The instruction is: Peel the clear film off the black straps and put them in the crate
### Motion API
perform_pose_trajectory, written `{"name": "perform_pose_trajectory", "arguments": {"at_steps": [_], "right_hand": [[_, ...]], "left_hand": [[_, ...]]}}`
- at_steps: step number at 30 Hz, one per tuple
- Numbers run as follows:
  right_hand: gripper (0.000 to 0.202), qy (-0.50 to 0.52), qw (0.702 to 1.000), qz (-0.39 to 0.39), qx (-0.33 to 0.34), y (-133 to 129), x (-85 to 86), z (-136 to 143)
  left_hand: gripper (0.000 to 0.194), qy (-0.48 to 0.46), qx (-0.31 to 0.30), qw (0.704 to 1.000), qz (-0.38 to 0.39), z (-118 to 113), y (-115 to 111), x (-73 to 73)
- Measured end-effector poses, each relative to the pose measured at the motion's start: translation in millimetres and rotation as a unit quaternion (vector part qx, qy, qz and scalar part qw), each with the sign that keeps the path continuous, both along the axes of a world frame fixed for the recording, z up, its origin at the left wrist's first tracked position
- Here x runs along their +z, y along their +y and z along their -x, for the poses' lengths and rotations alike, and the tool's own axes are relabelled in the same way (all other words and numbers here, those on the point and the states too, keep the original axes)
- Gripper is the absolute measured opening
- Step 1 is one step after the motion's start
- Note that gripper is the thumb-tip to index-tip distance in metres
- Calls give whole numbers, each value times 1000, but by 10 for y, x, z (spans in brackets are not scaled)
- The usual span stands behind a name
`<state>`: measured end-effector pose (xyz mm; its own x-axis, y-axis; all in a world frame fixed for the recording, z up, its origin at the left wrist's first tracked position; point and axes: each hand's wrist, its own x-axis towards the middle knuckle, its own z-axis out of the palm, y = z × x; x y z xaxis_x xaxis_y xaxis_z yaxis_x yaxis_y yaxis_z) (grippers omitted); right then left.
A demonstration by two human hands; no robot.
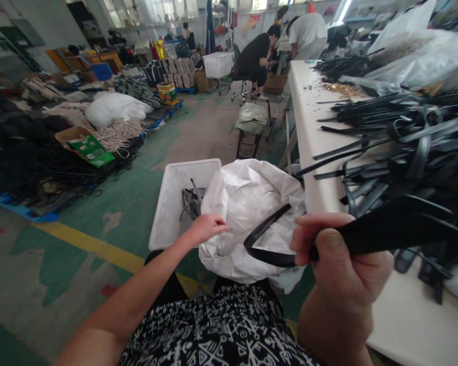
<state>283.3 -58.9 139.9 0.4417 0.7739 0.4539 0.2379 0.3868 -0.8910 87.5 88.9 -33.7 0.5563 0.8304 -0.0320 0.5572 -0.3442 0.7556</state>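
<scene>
Gripping a black strap (385, 230) between thumb and fingers, the right hand (339, 259) holds it up between the bag (232, 262) and the table (307, 114), so this one is not put down yet. The left hand (208, 229) is by the bag's rim, fingers a bit curled; I cannot tell if they pinch anything. The bag hides part of the bin (158, 213), where a few dark strips (193, 204) lie. Lots of straps (389, 162) are left on the table, cut off at the right. Far back, people (252, 58) look blurry.
</scene>
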Motion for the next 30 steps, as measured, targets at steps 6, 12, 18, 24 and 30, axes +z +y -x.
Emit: {"name": "perform_pose_trajectory", "arguments": {"at_steps": [6,12,18,24,30], "right_hand": [[19,12,1000,-2,12,56,-15,7],[18,23,999,26,18,76,-43,-17],[16,52,995,46,70,148,-82,-40],[21,19,975,136,175,338,-255,-101],[24,-78,976,167,116,291,-172,-104]], "left_hand": [[33,194,-97,976,25,-376,-529,-514],[24,207,-99,973,20,-341,-559,-615],[27,134,-35,990,-4,70,-447,-195],[21,38,-23,998,53,385,-556,68],[27,12,-68,996,53,9,-808,-126]]}}
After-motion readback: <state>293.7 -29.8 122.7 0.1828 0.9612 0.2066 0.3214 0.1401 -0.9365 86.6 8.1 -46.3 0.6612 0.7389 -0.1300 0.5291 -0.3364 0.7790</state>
